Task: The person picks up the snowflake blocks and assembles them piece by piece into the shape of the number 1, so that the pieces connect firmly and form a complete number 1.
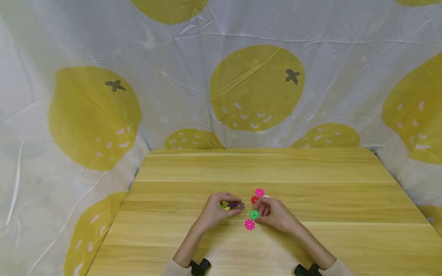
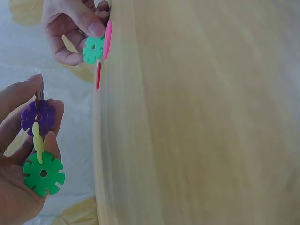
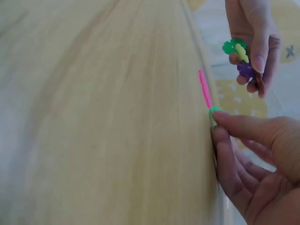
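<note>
My left hand [image 1: 215,211] pinches a chain of notched plastic snowflake discs between thumb and fingers. In the left wrist view the chain runs from a green disc [image 2: 54,172] through a yellow disc [image 2: 37,140] seen edge-on to a purple disc [image 2: 48,115]. A brown disc [image 1: 240,206] forms the end at the fingertips, facing the other hand. To the right, my right hand [image 1: 277,215] pinches a single green disc [image 1: 254,212] by its edge, between thumb and index finger. The two hands are apart, with a small gap between the brown and green discs.
On the wooden table [image 1: 310,172] around the right hand lie a pink disc [image 1: 249,227] in front, another pink disc [image 1: 259,189] behind, a red disc [image 1: 254,199] and a partly hidden white disc [image 1: 266,196]. A lemon-print cloth [image 1: 328,88] hangs behind the table.
</note>
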